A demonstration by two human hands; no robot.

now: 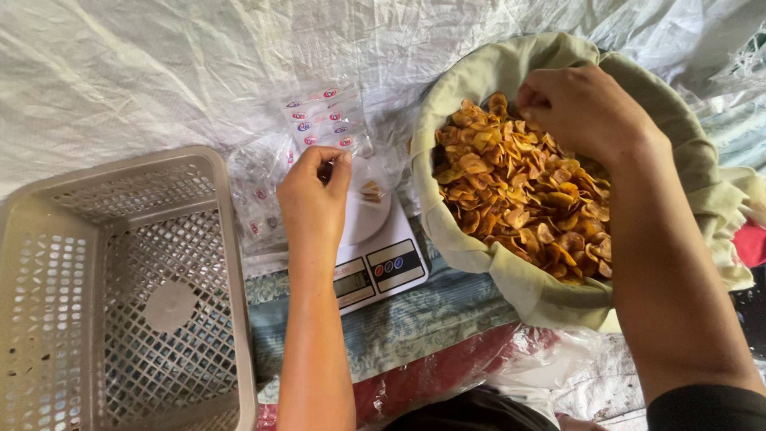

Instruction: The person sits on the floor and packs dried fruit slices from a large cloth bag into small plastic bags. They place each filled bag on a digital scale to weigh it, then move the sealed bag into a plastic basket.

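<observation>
Many golden-brown fried chips [523, 207], curled, crisp.

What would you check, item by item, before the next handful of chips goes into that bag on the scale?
1. Bag held open on the scale: ok, the left hand pinches its top edge.
2. Bag sits on the scale pan: ok, a few chips already lie inside.
3. Right hand has chips: cannot tell, its fingers are curled over the chips in the cloth-lined bowl.
4. Scale display readable: not ok, the left wrist partly hides it.
5. Spare bags within reach: ok, they lie just behind the scale.
6. Basket ready: ok, it stands beside the left arm with nothing in it.
</observation>
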